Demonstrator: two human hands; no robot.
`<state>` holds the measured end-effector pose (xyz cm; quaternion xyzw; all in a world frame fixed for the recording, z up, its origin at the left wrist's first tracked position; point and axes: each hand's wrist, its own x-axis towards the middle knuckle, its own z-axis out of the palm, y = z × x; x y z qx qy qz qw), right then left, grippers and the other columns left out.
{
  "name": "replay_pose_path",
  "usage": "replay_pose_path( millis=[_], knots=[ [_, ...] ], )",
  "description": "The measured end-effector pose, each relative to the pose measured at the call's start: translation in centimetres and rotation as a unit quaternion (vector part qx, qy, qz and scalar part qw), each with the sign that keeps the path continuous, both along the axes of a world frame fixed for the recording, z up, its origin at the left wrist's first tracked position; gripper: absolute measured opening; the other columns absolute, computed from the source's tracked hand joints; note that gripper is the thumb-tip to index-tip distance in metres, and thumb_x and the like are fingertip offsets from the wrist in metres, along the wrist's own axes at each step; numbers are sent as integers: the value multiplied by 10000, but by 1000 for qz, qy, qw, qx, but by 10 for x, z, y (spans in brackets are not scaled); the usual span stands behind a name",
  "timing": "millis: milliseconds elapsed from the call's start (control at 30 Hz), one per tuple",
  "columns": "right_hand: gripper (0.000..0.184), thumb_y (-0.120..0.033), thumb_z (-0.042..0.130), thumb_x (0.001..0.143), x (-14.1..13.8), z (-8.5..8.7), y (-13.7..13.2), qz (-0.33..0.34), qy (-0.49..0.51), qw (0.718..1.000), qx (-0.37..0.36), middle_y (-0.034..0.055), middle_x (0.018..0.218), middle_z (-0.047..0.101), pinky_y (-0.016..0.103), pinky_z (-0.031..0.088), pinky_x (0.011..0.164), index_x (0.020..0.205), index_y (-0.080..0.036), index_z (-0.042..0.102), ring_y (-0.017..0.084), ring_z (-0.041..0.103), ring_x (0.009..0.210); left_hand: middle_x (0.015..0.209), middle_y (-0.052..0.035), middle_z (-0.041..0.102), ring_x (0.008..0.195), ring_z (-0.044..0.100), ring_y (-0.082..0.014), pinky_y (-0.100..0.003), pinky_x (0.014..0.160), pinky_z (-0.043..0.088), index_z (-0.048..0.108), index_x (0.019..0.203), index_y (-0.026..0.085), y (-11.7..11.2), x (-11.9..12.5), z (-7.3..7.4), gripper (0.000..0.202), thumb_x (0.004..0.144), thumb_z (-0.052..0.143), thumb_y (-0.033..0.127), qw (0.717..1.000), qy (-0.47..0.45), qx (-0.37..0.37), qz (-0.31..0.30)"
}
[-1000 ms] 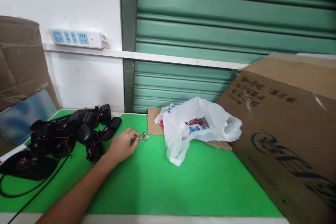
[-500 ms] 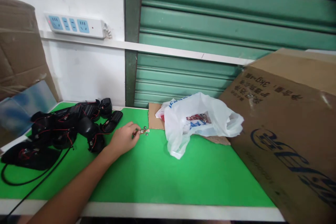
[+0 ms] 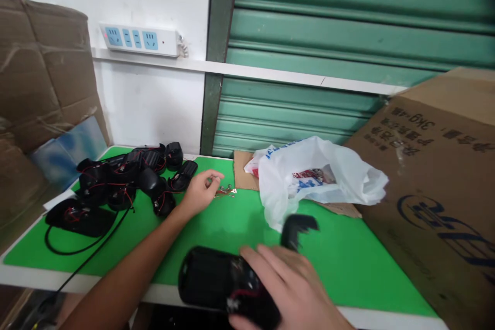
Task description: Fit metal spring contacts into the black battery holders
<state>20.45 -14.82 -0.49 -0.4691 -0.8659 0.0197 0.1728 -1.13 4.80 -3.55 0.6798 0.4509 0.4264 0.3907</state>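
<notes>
My right hand (image 3: 290, 283) is wrapped round a black plastic housing (image 3: 209, 276) with a red wire, over the table's front edge. Past its fingers a curved black piece (image 3: 297, 227) sticks out, blurred; whether it joins the housing I cannot tell. My left hand (image 3: 203, 191) is closed, thumb and fingertips together, just left of several small metal parts (image 3: 228, 192) on the green tabletop. Anything in that pinch is too small to make out. Left of it lies a heap of similar black housings (image 3: 149, 180) with red wires.
A white plastic bag (image 3: 282, 185) with red packets rests on flat cardboard (image 3: 243, 178) at the back. Large cartons stand right (image 3: 417, 206) and left (image 3: 50, 62). A black cable (image 3: 93, 247) runs off the front-left edge. A power strip (image 3: 139, 40) hangs on the wall.
My right hand has come into view from below, holding the black housing. My left hand has lifted slightly off the small metal parts. The view has shifted left.
</notes>
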Motion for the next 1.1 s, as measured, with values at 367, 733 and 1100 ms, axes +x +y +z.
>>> replay_pose_path(
  millis=[367, 733, 1100],
  knots=[
    [509, -621, 641, 832, -31, -1, 107, 131, -171, 969, -121, 70, 947, 736, 321, 391, 633, 1054, -163, 660, 208, 667, 702, 636, 26, 575, 544, 497, -119, -237, 539, 399, 738, 1057, 162, 1, -3, 3, 272, 902, 547, 280, 996, -49, -60, -35],
    [512, -593, 712, 805, -27, -16, 127, 161, -96, 980, -68, 80, 974, 725, 390, 480, 793, 1098, -175, 670, 271, 685, 865, 966, -85, 789, 865, 704, -219, -330, 800, 522, 748, 933, 175, -6, 4, 2, 281, 941, 555, 379, 997, 0, -11, -82],
    [547, -400, 706, 812, -5, 10, 133, 181, -10, 981, 69, 115, 1051, 688, 451, 498, 830, 1297, -158, 632, 287, 613, 946, 824, -31, 666, 744, 608, -151, -256, 664, 471, 773, 979, 169, -8, 2, 19, 345, 823, 730, 473, 919, -244, -271, -152]
  ],
)
